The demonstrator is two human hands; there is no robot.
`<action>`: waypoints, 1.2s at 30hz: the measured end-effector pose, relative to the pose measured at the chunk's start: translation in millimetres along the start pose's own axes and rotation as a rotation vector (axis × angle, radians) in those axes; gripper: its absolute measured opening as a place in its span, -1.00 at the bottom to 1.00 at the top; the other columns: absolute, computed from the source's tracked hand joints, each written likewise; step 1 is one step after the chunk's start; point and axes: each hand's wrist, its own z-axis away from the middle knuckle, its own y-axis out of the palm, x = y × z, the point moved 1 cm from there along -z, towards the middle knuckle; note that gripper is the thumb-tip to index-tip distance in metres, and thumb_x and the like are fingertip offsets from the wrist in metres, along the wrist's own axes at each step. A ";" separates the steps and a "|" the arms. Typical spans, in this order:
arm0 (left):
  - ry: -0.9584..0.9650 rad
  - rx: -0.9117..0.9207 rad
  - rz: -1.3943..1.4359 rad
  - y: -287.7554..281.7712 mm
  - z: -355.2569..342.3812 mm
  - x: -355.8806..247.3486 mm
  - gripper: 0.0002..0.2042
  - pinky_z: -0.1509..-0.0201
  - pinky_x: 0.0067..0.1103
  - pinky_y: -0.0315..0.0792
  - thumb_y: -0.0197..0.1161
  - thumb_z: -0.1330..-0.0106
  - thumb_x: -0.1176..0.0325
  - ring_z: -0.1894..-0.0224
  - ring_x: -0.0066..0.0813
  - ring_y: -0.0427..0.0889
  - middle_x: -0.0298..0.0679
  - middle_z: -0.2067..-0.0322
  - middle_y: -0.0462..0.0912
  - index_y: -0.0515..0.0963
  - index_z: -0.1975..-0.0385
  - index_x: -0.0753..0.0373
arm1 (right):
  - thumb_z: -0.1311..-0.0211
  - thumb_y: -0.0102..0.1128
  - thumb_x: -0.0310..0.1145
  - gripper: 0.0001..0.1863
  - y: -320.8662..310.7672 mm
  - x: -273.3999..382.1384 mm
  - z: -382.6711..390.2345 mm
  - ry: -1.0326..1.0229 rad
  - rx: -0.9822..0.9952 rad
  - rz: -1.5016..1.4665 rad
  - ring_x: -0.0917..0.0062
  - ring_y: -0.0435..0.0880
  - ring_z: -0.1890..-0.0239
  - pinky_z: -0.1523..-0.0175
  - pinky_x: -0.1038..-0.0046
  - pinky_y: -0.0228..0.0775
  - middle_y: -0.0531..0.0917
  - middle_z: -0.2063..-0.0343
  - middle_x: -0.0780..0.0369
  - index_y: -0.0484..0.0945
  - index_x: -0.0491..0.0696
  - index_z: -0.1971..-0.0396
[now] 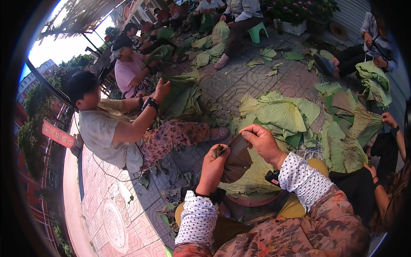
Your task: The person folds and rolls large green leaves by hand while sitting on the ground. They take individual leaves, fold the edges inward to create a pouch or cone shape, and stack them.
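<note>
My left hand is closed in a fist, with a crumpled brown bit of leaf poking out above its fingers. My right hand pinches thumb to forefinger on the edge of a large dried lotus leaf, brown on this part. That leaf stretches between both hands and hangs down in front of me. Under it, a pale yellow-green leaf spreads over a reddish round basin, whose rim partly shows. Just beyond my right hand lies a heap of green lotus leaves.
At my left a seated person in a dark cap holds a bundle of leaves. Other people sit farther back, one beside a green stool. To my right, another person's hands hold a leaf. Leaf scraps litter the paving.
</note>
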 end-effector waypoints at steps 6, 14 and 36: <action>-0.008 0.025 0.007 31.6 -10.9 0.4 -0.93 0.13 -0.71 0.39 0.21 -0.46 0.41 0.26 -0.74 0.49 -0.46 0.33 0.60 0.56 0.22 0.25 | -0.45 0.21 -0.32 -0.83 -29.3 10.0 0.0 0.016 -0.040 0.031 0.77 0.49 0.40 0.26 0.66 0.40 0.60 0.40 0.43 0.65 -0.09 0.12; 0.071 -0.041 -0.005 75.4 -30.5 5.7 -0.95 0.06 -0.69 0.38 0.21 -0.44 0.48 0.24 -0.70 0.49 -0.43 0.29 0.60 0.56 0.20 0.28 | -0.49 0.17 -0.27 -0.81 -75.4 24.4 -15.0 -0.043 0.028 0.049 0.81 0.46 0.39 0.28 0.64 0.39 0.57 0.40 0.46 0.62 -0.05 0.11; 0.079 0.008 0.027 100.4 -53.8 18.9 -0.96 0.04 -0.70 0.35 0.22 -0.44 0.48 0.23 -0.71 0.48 -0.44 0.29 0.60 0.57 0.21 0.28 | -0.48 0.17 -0.30 -0.78 -97.8 18.7 -16.6 -0.111 0.095 0.199 0.80 0.44 0.14 -0.06 0.60 0.36 0.62 0.29 0.44 0.58 -0.14 0.08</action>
